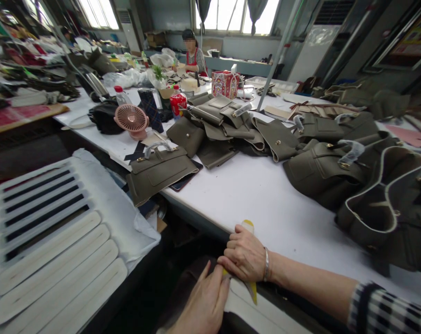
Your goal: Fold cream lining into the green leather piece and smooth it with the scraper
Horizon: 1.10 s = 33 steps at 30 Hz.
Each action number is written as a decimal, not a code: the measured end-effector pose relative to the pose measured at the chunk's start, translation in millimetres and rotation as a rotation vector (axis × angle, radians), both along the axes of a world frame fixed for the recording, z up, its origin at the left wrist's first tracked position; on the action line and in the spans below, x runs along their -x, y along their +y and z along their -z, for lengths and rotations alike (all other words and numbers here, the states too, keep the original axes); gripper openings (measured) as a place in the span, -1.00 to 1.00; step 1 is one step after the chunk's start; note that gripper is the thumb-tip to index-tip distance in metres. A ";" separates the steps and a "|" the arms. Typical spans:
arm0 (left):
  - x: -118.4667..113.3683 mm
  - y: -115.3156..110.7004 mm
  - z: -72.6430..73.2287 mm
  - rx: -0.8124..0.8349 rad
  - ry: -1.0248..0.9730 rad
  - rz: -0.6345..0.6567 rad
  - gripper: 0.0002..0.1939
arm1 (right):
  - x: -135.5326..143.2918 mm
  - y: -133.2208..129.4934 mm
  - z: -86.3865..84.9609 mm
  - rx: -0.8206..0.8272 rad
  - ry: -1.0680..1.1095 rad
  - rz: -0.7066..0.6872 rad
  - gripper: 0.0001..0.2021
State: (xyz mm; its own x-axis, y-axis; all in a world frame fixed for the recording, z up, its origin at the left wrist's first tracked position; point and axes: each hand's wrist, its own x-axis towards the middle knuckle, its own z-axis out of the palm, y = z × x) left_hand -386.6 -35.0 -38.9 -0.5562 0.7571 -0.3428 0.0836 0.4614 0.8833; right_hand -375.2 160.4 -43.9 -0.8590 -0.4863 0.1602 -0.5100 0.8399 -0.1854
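At the table's front edge, my right hand (pixel 247 253), with a bracelet at the wrist, is closed around a narrow white and yellow piece (pixel 248 225). Its yellow tip shows again below the fist; what kind of thing it is I cannot make out. A long pale strip (pixel 247 306) with a rounded end lies under that hand, close to my body. My left hand (pixel 205 299) holds the strip's end, fingers pressed together along its edge and thumb raised. The two hands meet at the fingertips. The palm sides of both are hidden.
Similar pale strips (pixel 60 273) lie on a wrapped slatted rack at left. Dark olive bag parts (pixel 162 171) are heaped across the white table (pixel 227 199), with more bags (pixel 322 167) at right. Behind them stand a pink fan (pixel 131 119) and a red-labelled bottle (pixel 177 103). Another person (pixel 195 58) sits far back.
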 end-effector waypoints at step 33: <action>1.9 5.5 45.6 -0.166 -0.675 -0.391 -0.46 | -61.0 37.7 -46.3 0.306 -0.592 0.785 -0.54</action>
